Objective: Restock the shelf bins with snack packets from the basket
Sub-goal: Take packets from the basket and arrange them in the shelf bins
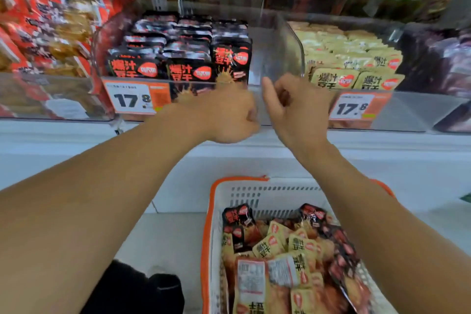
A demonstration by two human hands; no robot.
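Note:
A clear shelf bin (pixel 276 41) holds rows of black snack packets (pixel 188 69), with an open gap on its right side. My left hand (pixel 229 115) hovers at the bin's front edge with its back to the camera and its fingers curled under; no packet shows in it. My right hand (pixel 293 107) is beside it in front of the gap, thumb up and fingers curled, with nothing visible in it. Below stands a white basket with an orange rim (pixel 210 211), filled with mixed black packets (pixel 237 216) and yellow packets (pixel 300 245).
A neighbouring bin on the right holds yellow packets (pixel 351 64). Red and orange bags (pixel 43 33) fill the bin on the left. Price tags reading 17.8 (pixel 132 99) hang on the bin fronts. A white shelf ledge (pixel 76 140) runs below the bins. A dark shoe (pixel 163 288) is on the floor.

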